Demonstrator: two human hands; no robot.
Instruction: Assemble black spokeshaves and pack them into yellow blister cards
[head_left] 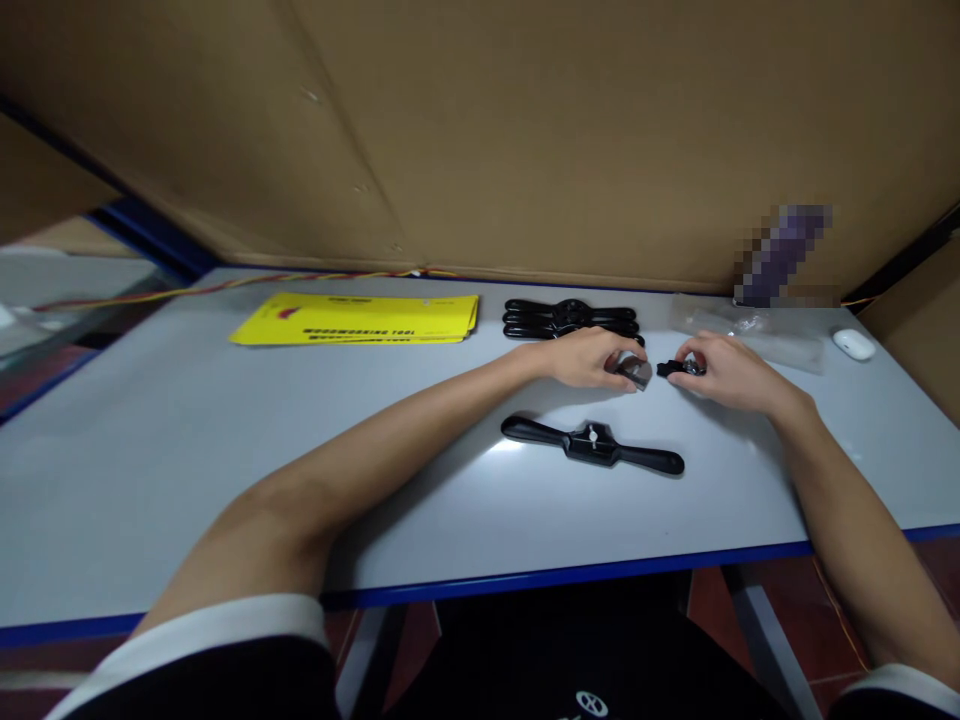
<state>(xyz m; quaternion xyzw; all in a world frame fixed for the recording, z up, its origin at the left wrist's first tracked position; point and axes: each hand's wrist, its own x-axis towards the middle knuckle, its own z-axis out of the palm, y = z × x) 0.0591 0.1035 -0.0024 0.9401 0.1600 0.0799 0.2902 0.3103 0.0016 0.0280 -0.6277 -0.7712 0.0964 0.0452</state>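
A black spokeshave body (625, 453) with two handles lies across the table in front of me, a silvery bit at its middle. Beyond it, my left hand (592, 358) has its thumb and fingers closed around small grey metal plates that look like spokeshave blades (637, 371). My right hand (726, 372) pinches a small black part (666, 369), its exact kind unclear, with something shiny by the fingertips. A narrow gap separates the two held things. More black spokeshave bodies (525, 318) lie stacked just behind my left hand, which partly covers them.
Yellow printed cards (360, 318) lie piled at the back left. Clear plastic bags (787, 345) rest behind my right hand, near a white earbud case (853, 344). A pixelated dark object (784, 255) leans on the cardboard wall (525, 130). A cable (300, 279) runs along the back edge.
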